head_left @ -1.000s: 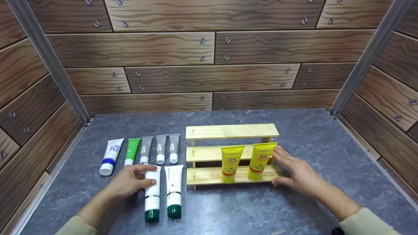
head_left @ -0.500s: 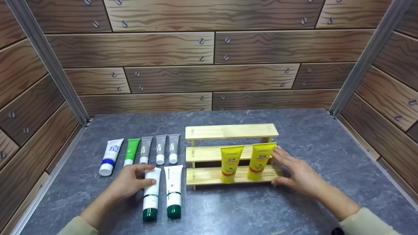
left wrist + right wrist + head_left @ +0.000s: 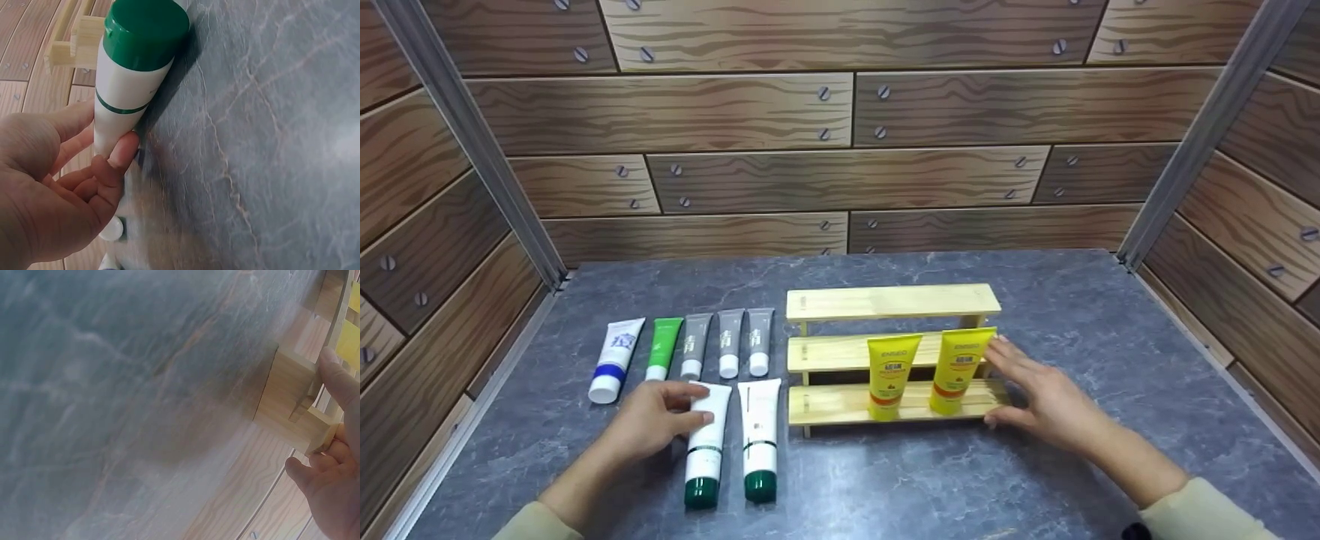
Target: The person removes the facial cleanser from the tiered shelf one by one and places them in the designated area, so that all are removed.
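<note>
My left hand (image 3: 656, 416) pinches the upper part of a white tube (image 3: 708, 439) with a green cap, thumb on one side and fingers on the other. The left wrist view shows its green cap (image 3: 147, 34) close up, above the fingers. A matching white tube (image 3: 760, 431) lies just to its right. At the right end of a three-step wooden rack (image 3: 829, 405), my right hand (image 3: 1054, 405) grips the side, thumb at the bottom step and fingers by the middle one. Two yellow tubes (image 3: 891, 379) stand on the bottom step, leaning back.
Left of the rack, a blue-banded white tube (image 3: 616, 356), a green tube (image 3: 664, 345) and several grey tubes (image 3: 729, 341) lie in a row on the grey marbled table (image 3: 870, 480). Wood-patterned panels (image 3: 840, 112) enclose the back and sides.
The held white tube's capped end has swung slightly left, and my left hand has shifted a little left with it. My right hand and the rack stay in place.
</note>
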Demonstrator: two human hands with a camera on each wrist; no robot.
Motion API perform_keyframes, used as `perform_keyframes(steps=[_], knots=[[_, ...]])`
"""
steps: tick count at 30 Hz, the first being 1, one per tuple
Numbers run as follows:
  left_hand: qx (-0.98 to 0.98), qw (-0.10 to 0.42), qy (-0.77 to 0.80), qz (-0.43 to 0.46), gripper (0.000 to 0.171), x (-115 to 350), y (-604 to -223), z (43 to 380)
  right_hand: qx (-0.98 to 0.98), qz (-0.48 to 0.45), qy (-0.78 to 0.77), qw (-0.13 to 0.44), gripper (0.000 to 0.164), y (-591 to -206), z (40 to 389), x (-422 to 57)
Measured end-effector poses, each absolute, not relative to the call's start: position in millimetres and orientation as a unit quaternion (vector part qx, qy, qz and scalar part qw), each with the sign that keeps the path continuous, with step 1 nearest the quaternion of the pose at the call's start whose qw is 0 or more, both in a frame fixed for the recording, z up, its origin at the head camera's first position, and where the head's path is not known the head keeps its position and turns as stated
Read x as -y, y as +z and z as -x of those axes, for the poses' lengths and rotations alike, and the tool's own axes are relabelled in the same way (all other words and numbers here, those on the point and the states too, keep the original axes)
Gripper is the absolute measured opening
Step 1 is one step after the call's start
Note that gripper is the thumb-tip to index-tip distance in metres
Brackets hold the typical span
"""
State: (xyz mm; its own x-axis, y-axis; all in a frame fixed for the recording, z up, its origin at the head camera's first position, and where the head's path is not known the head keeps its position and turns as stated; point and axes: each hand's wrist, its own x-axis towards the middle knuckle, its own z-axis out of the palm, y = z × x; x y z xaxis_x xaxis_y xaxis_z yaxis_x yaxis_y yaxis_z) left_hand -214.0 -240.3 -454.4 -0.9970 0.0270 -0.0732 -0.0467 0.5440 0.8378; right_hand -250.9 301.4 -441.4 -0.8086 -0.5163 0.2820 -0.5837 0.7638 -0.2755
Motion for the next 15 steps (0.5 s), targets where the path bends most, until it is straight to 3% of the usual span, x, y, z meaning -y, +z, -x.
perform_keyframes(steps=[15], knots=[[-0.874, 0.033, 0.483, 0.028, 0.036, 231.4, -456.9, 216.5, 0.94, -0.283, 0.175, 0.081, 0.097, -439.3, 249.3, -300.3]])
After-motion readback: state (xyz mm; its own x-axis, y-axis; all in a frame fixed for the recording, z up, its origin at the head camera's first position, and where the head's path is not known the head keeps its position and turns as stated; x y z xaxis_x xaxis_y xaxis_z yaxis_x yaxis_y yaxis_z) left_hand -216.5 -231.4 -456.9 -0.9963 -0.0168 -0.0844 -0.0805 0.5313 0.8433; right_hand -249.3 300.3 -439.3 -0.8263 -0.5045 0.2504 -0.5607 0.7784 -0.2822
